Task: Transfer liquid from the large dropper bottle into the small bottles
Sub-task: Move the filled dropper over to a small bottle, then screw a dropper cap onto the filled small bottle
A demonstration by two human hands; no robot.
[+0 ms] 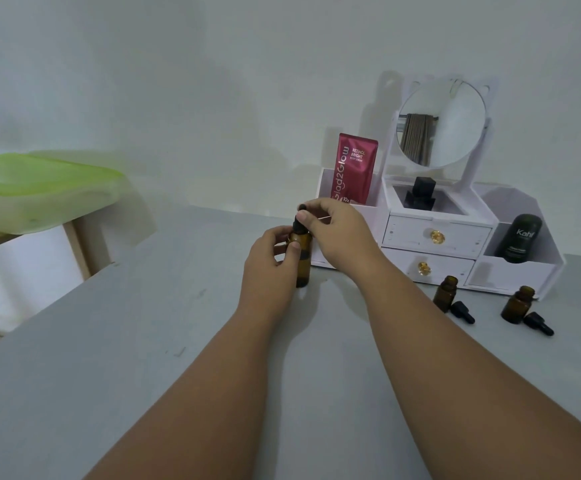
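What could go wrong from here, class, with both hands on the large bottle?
1. The left hand holds the large bottle while the right hand pinches its dropper; a hard tug might spill it.
2. The small bottles stand open off to the right; a loaded dropper could drip on the table between.
3. Their caps lie loose beside them; a forearm might knock them.

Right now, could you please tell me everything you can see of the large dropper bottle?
The large dropper bottle is amber-brown, glass by the look of it, with a black dropper cap on top. It stands upright on the grey table, in front of the white cosmetics organizer. The left hand grips its body; the right hand pinches the cap from above. Its liquid level cannot be told.
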